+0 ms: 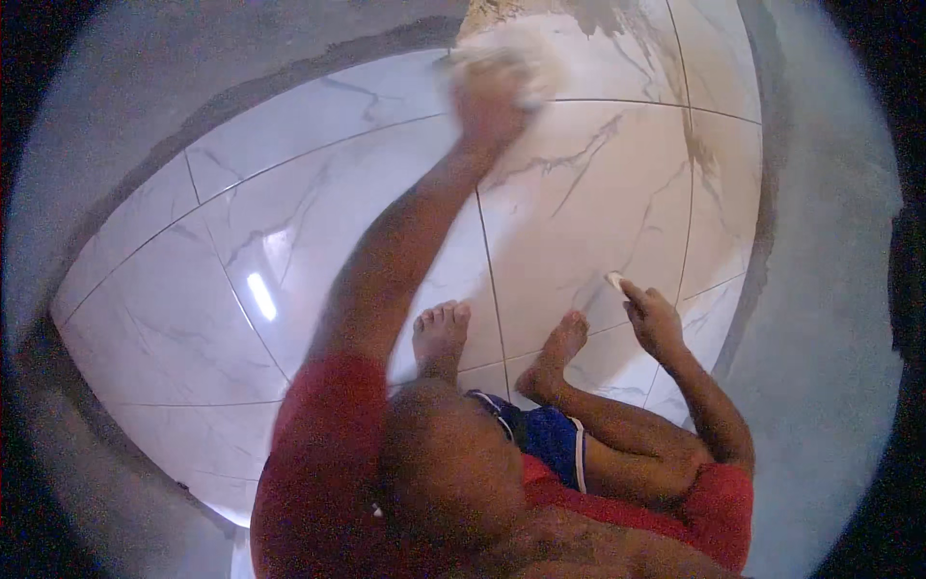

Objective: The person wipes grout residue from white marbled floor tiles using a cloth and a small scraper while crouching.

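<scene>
My left hand (495,90) is stretched far forward over the marble-look floor tiles (362,188), near a tile joint. It is blurred by motion, and a pale blurred patch shows about the fingers. Whether it holds a cloth or some other thing cannot be told. Closer to my body, my right hand (655,322) grips a small whitish object (616,281) that sticks out past the thumb and forefinger. What that object is stays unclear. My bare left foot (441,329) and right foot (568,336) rest on the tiles between the two arms.
Brown residue (492,13) covers part of the floor at the far end. Dark joints (485,231) run between the tiles. Grey rendered walls (825,289) enclose the floor, with a darker band (768,166) along their foot. A lamp's reflection (261,295) shines at the left.
</scene>
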Action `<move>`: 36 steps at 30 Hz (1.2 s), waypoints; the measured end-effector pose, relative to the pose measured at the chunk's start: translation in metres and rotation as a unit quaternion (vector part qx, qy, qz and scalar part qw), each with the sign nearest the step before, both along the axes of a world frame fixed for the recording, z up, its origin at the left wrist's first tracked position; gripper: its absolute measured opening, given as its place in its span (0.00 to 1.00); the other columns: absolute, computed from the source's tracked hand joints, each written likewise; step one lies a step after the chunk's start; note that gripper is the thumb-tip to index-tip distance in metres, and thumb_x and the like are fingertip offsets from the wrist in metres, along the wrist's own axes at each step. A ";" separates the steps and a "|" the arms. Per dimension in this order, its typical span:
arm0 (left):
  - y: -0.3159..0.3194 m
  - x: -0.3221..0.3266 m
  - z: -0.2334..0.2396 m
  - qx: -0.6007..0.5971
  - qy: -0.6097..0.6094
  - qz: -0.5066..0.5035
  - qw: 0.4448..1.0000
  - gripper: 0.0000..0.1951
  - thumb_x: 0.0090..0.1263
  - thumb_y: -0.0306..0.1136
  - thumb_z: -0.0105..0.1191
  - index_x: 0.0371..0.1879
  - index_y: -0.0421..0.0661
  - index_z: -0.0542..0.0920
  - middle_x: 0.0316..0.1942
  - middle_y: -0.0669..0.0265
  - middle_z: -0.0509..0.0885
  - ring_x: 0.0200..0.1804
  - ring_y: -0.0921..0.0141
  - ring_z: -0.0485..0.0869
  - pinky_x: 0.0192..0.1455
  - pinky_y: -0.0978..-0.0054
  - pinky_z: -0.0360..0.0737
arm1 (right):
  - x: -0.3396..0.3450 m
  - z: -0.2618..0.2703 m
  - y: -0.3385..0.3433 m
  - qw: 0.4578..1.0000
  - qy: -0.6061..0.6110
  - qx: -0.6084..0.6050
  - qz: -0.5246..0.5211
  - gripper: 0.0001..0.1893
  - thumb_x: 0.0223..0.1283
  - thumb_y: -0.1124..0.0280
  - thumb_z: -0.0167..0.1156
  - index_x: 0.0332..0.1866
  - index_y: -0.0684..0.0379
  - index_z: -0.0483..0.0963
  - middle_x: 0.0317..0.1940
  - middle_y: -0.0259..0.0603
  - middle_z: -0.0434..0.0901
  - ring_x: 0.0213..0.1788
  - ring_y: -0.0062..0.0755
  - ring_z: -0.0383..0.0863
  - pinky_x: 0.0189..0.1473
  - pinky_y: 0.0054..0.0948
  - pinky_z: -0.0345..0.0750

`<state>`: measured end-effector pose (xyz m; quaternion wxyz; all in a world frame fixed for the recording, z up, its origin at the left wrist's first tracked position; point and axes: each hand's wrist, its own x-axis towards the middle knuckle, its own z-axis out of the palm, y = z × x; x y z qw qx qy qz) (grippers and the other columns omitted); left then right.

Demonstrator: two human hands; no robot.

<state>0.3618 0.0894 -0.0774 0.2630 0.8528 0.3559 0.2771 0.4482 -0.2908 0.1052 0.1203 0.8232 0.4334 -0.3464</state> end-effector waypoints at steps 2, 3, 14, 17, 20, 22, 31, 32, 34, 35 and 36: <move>0.004 0.079 0.015 0.051 0.104 -0.040 0.992 0.27 0.47 0.52 0.67 0.50 0.62 0.85 0.57 0.63 0.82 0.61 0.57 0.75 0.61 0.44 0.71 | -0.014 -0.008 0.011 0.999 0.017 0.035 -0.003 0.20 0.69 0.62 0.57 0.65 0.43 0.72 0.35 0.49 0.77 0.35 0.53 0.82 0.38 0.48 0.78; -0.012 0.111 0.036 0.053 0.024 -0.045 0.997 0.26 0.47 0.49 0.66 0.50 0.62 0.85 0.58 0.66 0.81 0.62 0.59 0.75 0.58 0.43 0.71 | -0.012 -0.006 0.006 0.998 0.021 0.050 -0.029 0.20 0.68 0.62 0.57 0.65 0.44 0.73 0.35 0.50 0.77 0.36 0.54 0.81 0.39 0.47 0.78; -0.064 -0.238 0.039 -0.012 0.237 -0.393 0.888 0.19 0.60 0.41 0.62 0.52 0.58 0.82 0.58 0.63 0.80 0.64 0.52 0.73 0.59 0.43 0.72 | -0.020 -0.002 -0.055 0.986 0.028 0.098 -0.131 0.22 0.65 0.67 0.61 0.65 0.48 0.74 0.31 0.47 0.76 0.35 0.47 0.79 0.40 0.43 0.76; -0.025 -0.210 -0.002 0.143 0.279 -0.408 0.857 0.25 0.59 0.46 0.62 0.58 0.65 0.80 0.64 0.61 0.74 0.70 0.50 0.67 0.66 0.36 0.63 | -0.041 -0.007 -0.051 0.986 0.074 0.095 -0.116 0.22 0.66 0.65 0.61 0.65 0.47 0.74 0.32 0.48 0.77 0.38 0.48 0.82 0.41 0.44 0.78; 0.036 -0.068 0.003 0.223 0.264 -0.255 0.903 0.20 0.60 0.46 0.58 0.53 0.63 0.81 0.62 0.62 0.75 0.66 0.57 0.70 0.61 0.47 0.71 | -0.053 -0.019 -0.014 0.992 0.123 0.023 0.009 0.23 0.67 0.61 0.58 0.67 0.46 0.71 0.34 0.48 0.79 0.37 0.50 0.83 0.39 0.46 0.79; 0.049 0.017 0.049 0.231 0.048 -0.180 0.955 0.22 0.52 0.41 0.66 0.49 0.62 0.83 0.53 0.70 0.82 0.59 0.58 0.76 0.56 0.56 0.77 | -0.052 -0.029 0.020 0.985 0.099 -0.016 0.138 0.20 0.69 0.57 0.55 0.63 0.50 0.71 0.35 0.48 0.81 0.36 0.51 0.84 0.37 0.48 0.80; 0.022 -0.096 0.114 0.119 -0.082 -0.047 0.988 0.28 0.42 0.33 0.72 0.49 0.54 0.83 0.55 0.66 0.82 0.63 0.60 0.76 0.60 0.56 0.75 | -0.009 -0.074 0.189 0.982 -0.042 0.154 0.105 0.11 0.70 0.60 0.51 0.43 0.58 0.69 0.32 0.52 0.82 0.36 0.55 0.85 0.38 0.53 0.79; 0.019 -0.139 0.087 0.099 -0.062 0.026 0.993 0.28 0.43 0.32 0.71 0.50 0.50 0.82 0.56 0.63 0.82 0.65 0.59 0.76 0.64 0.57 0.73 | -0.011 -0.088 0.207 0.975 -0.043 0.188 0.109 0.12 0.70 0.59 0.52 0.43 0.58 0.69 0.33 0.52 0.82 0.37 0.55 0.85 0.38 0.53 0.79; 0.008 -0.222 0.047 0.139 0.042 0.145 0.979 0.32 0.47 0.38 0.69 0.55 0.44 0.80 0.59 0.54 0.81 0.59 0.54 0.79 0.63 0.59 0.76 | -0.031 -0.099 0.246 0.957 0.015 0.255 0.139 0.16 0.70 0.54 0.53 0.42 0.58 0.69 0.33 0.51 0.82 0.37 0.54 0.85 0.37 0.51 0.80; -0.004 -0.260 0.024 0.077 0.086 0.222 0.968 0.32 0.49 0.44 0.69 0.55 0.44 0.80 0.58 0.55 0.81 0.61 0.54 0.78 0.65 0.60 0.74 | -0.043 -0.105 0.263 0.948 0.030 0.269 0.165 0.17 0.69 0.52 0.53 0.43 0.58 0.70 0.33 0.51 0.82 0.37 0.53 0.85 0.35 0.50 0.80; -0.015 -0.274 0.015 0.009 0.198 0.281 0.939 0.31 0.55 0.51 0.66 0.54 0.43 0.80 0.56 0.53 0.81 0.61 0.53 0.77 0.65 0.55 0.72 | -0.051 -0.113 0.274 0.942 0.039 0.278 0.184 0.18 0.69 0.51 0.54 0.45 0.58 0.71 0.33 0.50 0.82 0.36 0.52 0.85 0.34 0.50 0.80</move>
